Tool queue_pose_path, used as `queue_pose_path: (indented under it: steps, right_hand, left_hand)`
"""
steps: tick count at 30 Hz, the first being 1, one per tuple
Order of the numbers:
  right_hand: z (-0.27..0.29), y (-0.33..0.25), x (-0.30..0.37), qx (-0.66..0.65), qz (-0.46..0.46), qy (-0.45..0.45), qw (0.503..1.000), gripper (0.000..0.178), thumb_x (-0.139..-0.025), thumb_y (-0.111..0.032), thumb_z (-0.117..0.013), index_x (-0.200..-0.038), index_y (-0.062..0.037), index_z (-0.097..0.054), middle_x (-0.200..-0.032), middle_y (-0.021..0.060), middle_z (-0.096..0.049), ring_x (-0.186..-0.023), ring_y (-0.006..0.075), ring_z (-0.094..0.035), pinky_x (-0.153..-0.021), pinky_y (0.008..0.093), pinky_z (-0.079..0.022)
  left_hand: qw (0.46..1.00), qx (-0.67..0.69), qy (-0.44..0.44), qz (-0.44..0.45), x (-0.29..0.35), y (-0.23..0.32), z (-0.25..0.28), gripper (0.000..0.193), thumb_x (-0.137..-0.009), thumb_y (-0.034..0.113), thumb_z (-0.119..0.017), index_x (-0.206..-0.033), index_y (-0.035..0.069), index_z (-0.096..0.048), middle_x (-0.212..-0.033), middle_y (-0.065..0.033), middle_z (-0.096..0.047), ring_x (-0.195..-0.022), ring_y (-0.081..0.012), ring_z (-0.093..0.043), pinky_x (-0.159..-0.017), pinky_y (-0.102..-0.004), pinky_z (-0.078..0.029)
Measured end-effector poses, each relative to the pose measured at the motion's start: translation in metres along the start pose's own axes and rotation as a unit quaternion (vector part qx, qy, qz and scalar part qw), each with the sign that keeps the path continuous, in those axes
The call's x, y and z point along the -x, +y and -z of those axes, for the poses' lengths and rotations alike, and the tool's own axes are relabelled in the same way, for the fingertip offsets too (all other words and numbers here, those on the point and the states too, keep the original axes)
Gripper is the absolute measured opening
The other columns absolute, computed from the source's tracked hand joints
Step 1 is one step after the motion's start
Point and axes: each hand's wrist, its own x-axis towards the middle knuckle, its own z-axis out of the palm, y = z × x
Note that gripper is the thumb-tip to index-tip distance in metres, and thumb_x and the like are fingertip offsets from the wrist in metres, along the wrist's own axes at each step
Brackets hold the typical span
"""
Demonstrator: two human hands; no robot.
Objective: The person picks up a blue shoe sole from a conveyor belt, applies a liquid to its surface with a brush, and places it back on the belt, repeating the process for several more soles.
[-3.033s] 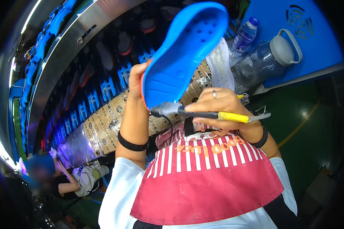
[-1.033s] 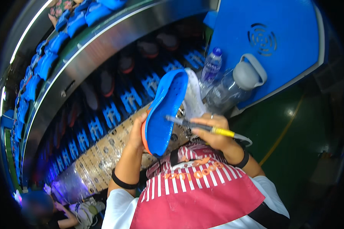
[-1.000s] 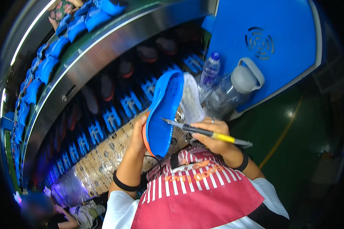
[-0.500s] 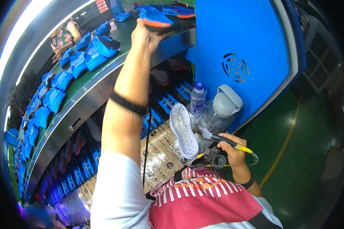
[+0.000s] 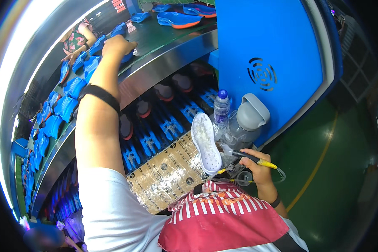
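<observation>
My left hand (image 5: 118, 46) reaches over the green conveyor belt, above a blue shoe sole (image 5: 127, 56) partly showing beneath it. Its thumb points to the right; the other fingers are hidden, so I cannot tell whether it grips that sole. Another blue sole with an orange edge (image 5: 178, 19) lies on the belt to the right. Low on the right, my right hand (image 5: 258, 168) is closed around a brush (image 5: 248, 156) with a black handle, yellow tape and a thin clear tube. Its tip is beside a white sole-shaped tray (image 5: 206, 145) holding whitish clumps.
Rows of blue soles (image 5: 66, 108) line the curved belt (image 5: 149, 38). A person (image 5: 75, 40) works across it. A capped bottle (image 5: 221, 110) and grey-lidded jug (image 5: 252, 115) stand by the blue housing (image 5: 273, 38). Below are a lower rack with dark soles (image 5: 164, 91) and a taped brown cardboard surface (image 5: 168, 172).
My left hand has let go of the orange-edged blue sole, now flat on the belt, and moved left over other soles. My right hand stays nearly in place with the brush.
</observation>
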Motion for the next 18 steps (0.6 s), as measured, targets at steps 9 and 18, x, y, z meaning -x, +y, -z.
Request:
queue_pose_path:
  steps: [9, 18]
  right_hand:
    - [0.001, 0.007, -0.002, 0.020, -0.005, -0.039, 0.999, 0.023, -0.077, -0.001, -0.066, -0.100, 0.0043, -0.065, -0.080, 0.0088, -0.067, -0.070, 0.0099, -0.062, -0.066, 0.0206, -0.048]
    - [0.009, 0.028, 0.006, -0.025, -0.008, 0.005, 1.000, 0.026, -0.074, -0.002, -0.065, -0.098, 0.0046, -0.065, -0.070, 0.0080, -0.066, -0.059, 0.0077, -0.058, -0.055, 0.0184, -0.043]
  left_hand:
    - [0.984, -0.163, 0.044, -0.062, 0.023, 0.012, -0.005, 0.062, -0.073, 0.052, -0.057, -0.109, 0.002, -0.063, -0.119, -0.0237, -0.055, -0.113, -0.0371, -0.051, -0.090, -0.0550, -0.041]
    - [0.608, 0.790, 0.054, 0.062, 0.016, -0.066, 0.002, 0.051, -0.080, 0.040, -0.052, -0.109, -0.001, -0.058, -0.095, -0.0129, -0.064, -0.086, -0.0249, -0.062, -0.073, -0.0384, -0.049]
